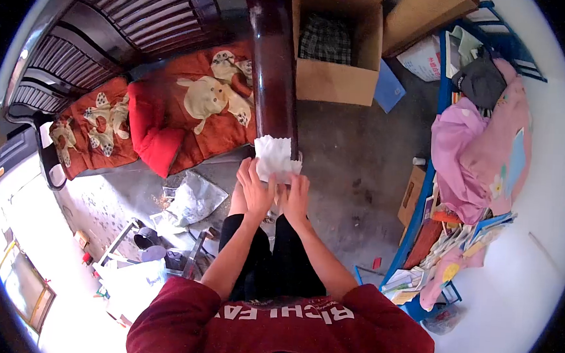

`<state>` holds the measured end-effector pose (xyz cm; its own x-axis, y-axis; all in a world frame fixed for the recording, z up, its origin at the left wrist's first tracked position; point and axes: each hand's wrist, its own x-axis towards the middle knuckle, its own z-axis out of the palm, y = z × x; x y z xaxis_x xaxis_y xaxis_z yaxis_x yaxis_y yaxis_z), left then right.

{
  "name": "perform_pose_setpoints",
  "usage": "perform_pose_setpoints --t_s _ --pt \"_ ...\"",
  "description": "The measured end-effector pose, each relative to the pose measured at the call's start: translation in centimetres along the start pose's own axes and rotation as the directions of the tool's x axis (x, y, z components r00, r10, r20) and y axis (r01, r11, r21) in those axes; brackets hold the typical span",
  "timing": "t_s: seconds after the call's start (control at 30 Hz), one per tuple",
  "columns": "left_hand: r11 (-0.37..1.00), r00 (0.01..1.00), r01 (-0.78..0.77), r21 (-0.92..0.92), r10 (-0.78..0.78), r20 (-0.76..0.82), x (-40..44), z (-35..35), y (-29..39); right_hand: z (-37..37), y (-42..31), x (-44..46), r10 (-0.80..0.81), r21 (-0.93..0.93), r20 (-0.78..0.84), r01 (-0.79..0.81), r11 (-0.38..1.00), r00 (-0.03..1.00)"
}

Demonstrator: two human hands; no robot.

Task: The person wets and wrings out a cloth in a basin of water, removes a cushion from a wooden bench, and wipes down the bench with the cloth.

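Note:
A small white sheet with jagged, wavy edges (274,155), like a paper tissue or thin cloth, is held up in front of my knees. My left hand (254,186) grips its lower left side, fingers curled over it. On the lower right, my right hand (294,196) pinches the same sheet between its fingers. The sheet appears folded or doubled toward the bottom. Just beyond it is the near end of a dark, glossy wooden beam or armrest (273,66). The thumbs and the sheet's underside are partly hidden.
An open cardboard box (337,83) with dark checked cloth inside stands ahead. To the left, a wooden bench bears orange cushions (203,100) and a red cloth (153,130). A plastic bag (197,197) lies on the floor. At right, a blue-framed shelf (434,153) holds pink cloth and books.

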<state>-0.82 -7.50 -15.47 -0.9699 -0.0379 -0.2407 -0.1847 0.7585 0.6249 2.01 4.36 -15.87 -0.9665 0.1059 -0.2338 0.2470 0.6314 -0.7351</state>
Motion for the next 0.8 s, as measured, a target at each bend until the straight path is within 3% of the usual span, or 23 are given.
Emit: perform_pose_setpoints --t_s 0.07,0.13,0.17,0.2,0.33,0.4,0.5,0.6,0.63,0.73,0.8 --pt "0.968 0.992 0.109 -0.227 -0.093 0.08 0.7 3.1 -2.1 1.0 0.0 1.9 -0.036 -0.001 -0.009 0.036 0.999 0.999" --pt "0.952 0.994 0.072 -0.298 -0.093 -0.058 1.6 5.5 -0.7 2.3 0.5 3.1 0.052 0.009 -0.063 -0.052 0.999 0.997" --pt "0.98 0.988 0.124 -0.154 -0.136 -0.071 1.8 5.7 -0.3 2.1 0.6 3.6 -0.052 -0.016 -0.132 0.05 0.999 0.99" --pt "0.984 0.98 0.178 -0.013 -0.178 -0.085 1.9 6.0 0.1 2.0 1.0 3.9 -0.051 -0.022 -0.134 0.048 0.999 0.99" --pt "0.977 0.974 0.201 -0.07 -0.207 -0.09 1.7 6.0 0.5 1.4 1.9 4.3 -0.099 -0.07 -0.012 0.097 0.993 0.995" --pt "0.977 0.971 0.202 -0.066 -0.208 -0.121 2.0 6.2 1.2 1.1 2.0 4.9 -0.043 0.013 0.065 0.042 0.999 0.997" --pt "0.947 0.937 0.313 -0.069 -0.32 -0.138 3.7 5.9 2.4 0.8 2.3 6.6 -0.09 -0.002 0.087 0.09 0.996 0.992" --pt "0.944 0.935 0.33 -0.023 -0.33 -0.13 8.1 4.6 3.8 1.4 2.2 9.8 -0.027 -0.015 0.059 0.028 1.0 0.998" --pt "0.966 0.953 0.259 0.024 -0.251 -0.172 9.6 4.7 3.6 1.5 1.6 10.8 -0.022 -0.015 0.064 0.023 1.0 0.998" --pt "0.967 0.955 0.244 0.077 -0.226 -0.191 13.5 4.7 3.7 0.7 -0.2 15.4 -0.131 -0.013 -0.073 0.131 0.991 0.989" --pt "0.961 0.951 0.271 0.049 -0.26 -0.168 15.2 4.4 4.1 -0.5 -1.2 17.7 -0.063 -0.087 0.147 0.076 0.993 0.987"
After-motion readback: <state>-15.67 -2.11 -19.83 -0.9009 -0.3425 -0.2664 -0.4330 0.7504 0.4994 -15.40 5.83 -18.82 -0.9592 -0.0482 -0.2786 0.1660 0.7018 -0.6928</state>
